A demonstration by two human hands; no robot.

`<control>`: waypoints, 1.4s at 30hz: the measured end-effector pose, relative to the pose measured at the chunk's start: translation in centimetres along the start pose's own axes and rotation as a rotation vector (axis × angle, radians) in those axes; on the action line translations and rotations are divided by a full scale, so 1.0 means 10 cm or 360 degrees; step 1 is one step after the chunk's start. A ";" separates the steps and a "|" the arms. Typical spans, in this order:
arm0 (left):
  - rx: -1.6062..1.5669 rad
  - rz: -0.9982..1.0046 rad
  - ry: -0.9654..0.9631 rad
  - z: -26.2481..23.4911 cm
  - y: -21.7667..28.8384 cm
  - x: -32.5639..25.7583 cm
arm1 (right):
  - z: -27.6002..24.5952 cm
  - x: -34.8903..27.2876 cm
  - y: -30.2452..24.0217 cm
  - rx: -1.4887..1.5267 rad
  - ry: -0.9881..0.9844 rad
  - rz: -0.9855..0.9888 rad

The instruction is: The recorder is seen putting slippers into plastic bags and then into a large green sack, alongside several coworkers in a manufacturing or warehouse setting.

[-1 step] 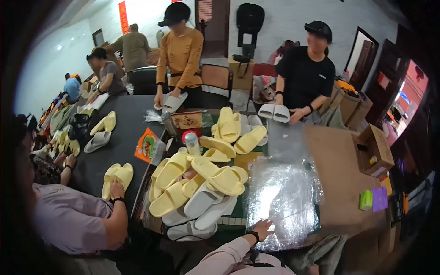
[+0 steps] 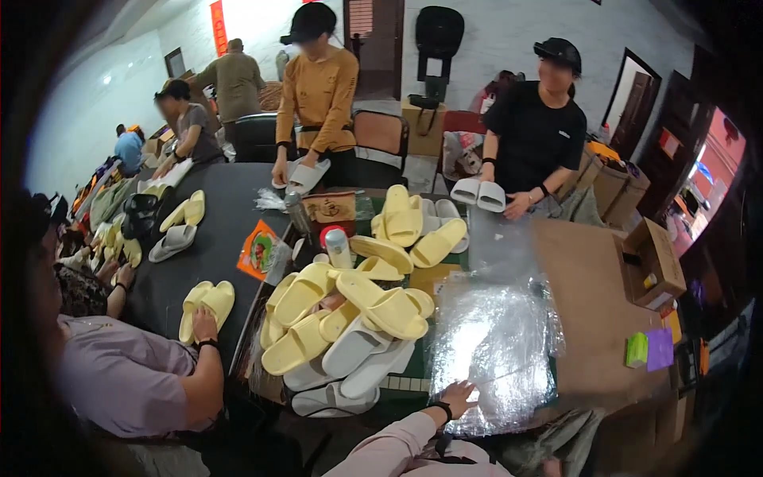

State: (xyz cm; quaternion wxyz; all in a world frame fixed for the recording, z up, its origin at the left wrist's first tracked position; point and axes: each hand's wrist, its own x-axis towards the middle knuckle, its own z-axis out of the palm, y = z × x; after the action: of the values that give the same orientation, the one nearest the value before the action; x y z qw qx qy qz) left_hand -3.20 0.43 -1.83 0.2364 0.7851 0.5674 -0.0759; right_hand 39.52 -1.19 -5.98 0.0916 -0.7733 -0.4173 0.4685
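My left hand [image 2: 458,397] rests open, fingers outstretched, on the near left part of a stack of clear plastic bags [image 2: 497,342]. A black band circles its wrist, and the pink sleeve comes up from the lower edge. My right hand does not show. Left of the bags lies a heap of slippers, with yellow slippers [image 2: 298,342] over light grey slippers [image 2: 338,400]. Several more yellow slippers [image 2: 401,216] are at the far end of the heap. Glare hides some detail on the plastic.
Across the table, a person in black handles white slippers [image 2: 478,193]; another in orange holds a pale pair [image 2: 306,175]. At left, a co-worker's hand touches yellow slippers [image 2: 208,306]. A can [image 2: 338,248] and flask [image 2: 298,211] stand behind the heap. An open cardboard box [image 2: 652,266] sits right.
The scene has shifted very slightly in the picture. The person in black has turned their head a little. My left hand stays on the plastic.
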 end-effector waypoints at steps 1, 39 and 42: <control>-0.0145 -0.0042 0.0012 0.09 -0.02 0.03 | -0.02 -0.12 -0.19 0.0056 -0.0069 -0.0068; -0.0124 -0.1195 0.1772 -1.42 -1.37 -0.98 | 2.01 -0.33 -2.40 -0.1842 -0.0401 -0.1530; -0.0160 -0.1400 0.1561 -1.41 -1.64 -1.11 | 2.10 -0.28 -2.42 -0.1948 -0.0442 -0.1490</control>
State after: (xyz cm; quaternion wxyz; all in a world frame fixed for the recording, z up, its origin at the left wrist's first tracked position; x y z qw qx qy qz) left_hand -24.36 1.38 10.10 -0.0661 0.4116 0.8801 0.2275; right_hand 8.57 6.87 -2.65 -0.2160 -0.3640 -0.8918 0.1600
